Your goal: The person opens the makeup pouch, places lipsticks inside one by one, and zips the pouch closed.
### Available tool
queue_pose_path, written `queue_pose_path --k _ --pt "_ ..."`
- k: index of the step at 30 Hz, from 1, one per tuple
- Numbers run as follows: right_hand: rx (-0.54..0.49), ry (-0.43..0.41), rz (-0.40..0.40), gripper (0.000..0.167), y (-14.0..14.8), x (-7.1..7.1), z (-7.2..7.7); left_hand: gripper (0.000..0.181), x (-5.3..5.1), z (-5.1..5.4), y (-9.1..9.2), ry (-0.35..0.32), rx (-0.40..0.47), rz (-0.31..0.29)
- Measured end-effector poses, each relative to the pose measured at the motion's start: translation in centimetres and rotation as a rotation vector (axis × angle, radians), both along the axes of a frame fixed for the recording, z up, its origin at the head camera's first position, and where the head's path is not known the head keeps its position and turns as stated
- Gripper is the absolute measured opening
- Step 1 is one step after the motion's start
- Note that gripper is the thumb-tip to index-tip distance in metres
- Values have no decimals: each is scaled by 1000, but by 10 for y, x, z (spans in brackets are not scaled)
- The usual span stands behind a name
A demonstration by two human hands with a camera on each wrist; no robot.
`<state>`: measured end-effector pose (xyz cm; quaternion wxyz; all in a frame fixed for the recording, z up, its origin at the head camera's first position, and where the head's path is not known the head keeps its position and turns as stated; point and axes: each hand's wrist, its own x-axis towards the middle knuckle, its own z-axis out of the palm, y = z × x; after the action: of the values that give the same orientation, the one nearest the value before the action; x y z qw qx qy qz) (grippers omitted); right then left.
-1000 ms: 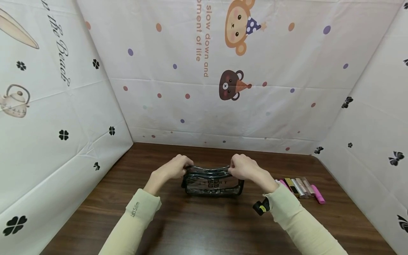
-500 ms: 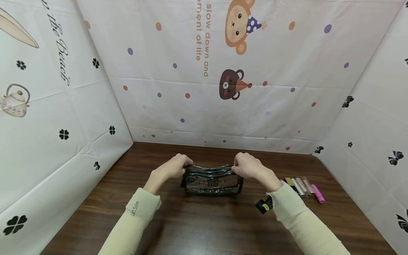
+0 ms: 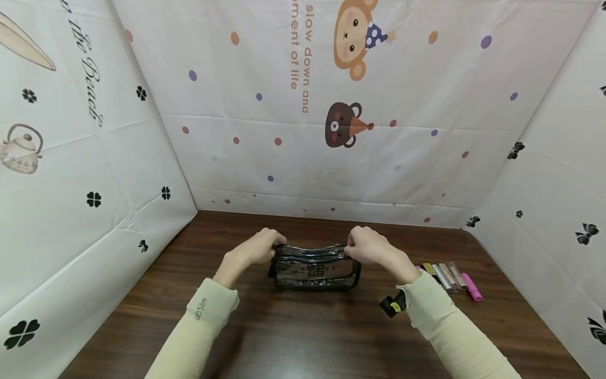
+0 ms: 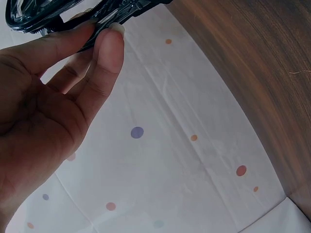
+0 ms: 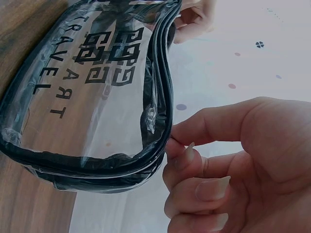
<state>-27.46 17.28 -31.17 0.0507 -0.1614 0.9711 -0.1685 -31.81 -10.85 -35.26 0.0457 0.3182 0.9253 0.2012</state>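
Observation:
A transparent pouch with black edging and black lettering [image 3: 314, 276] stands upright on the table. The left hand [image 3: 258, 247] pinches its top edge at the left end; in the left wrist view, thumb and fingers of that hand [image 4: 63, 92] close on the black trim. At the other end the right hand [image 3: 371, 246] grips the top edge near the corner. The right wrist view has the pouch [image 5: 114, 116] with its zipper along the edge, thumb and forefinger of the right hand [image 5: 218, 165] pinching beside the zipper's end.
On the right of the brown table [image 3: 303, 337] lies a row of several slim cosmetic items [image 3: 447, 278] with a pink tube [image 3: 472, 288] at its end. White printed sheets [image 3: 265, 158] surround the table at the back and both sides.
The right hand has slid a little to the right along the pouch's top edge, then stayed there. The left hand has hardly moved.

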Motion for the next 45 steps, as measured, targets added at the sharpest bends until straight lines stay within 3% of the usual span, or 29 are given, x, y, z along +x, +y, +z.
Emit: queue_pose_path --k 23,34,45 --pt "-11 17 -13 45 13 -1 3 35 -1 0 -7 -8 -23 48" --pt "-21 -25 -25 44 18 -2 0 33 -2 -4 -9 -2 -40 43" --pt "-39 -63 -32 42 26 -4 -4 33 -1 -2 -9 24 -32 38"
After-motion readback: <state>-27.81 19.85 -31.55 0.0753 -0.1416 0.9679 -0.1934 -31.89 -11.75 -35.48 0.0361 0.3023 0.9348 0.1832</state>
